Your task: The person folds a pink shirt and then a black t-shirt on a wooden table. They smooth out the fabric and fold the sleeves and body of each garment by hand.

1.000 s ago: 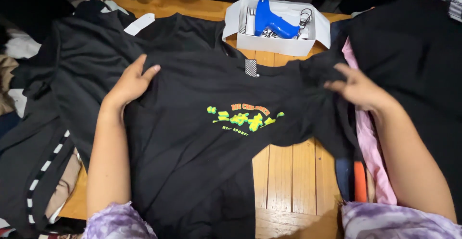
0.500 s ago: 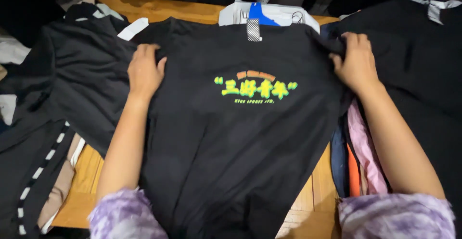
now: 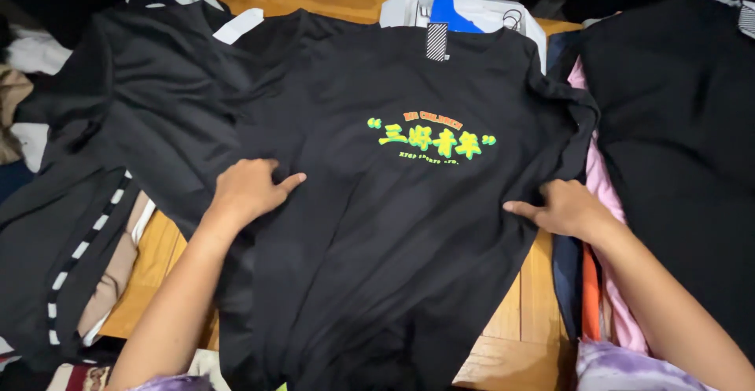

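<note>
Pressing flat on a black T-shirt [image 3: 393, 226] spread between both hands: left hand [image 3: 245, 192] and right hand [image 3: 565, 210] open, palms down, gripping nothing. Best smoothed by sliding outward evenly toward each side seam.

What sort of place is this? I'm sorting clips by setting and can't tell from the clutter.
Probably a clothing sorting or packing workspace, though a home table is possible. A black cotton T-shirt with a yellow-green chest print lies spread on a wooden slatted table, with heaps of dark folded garments alongside.
</note>
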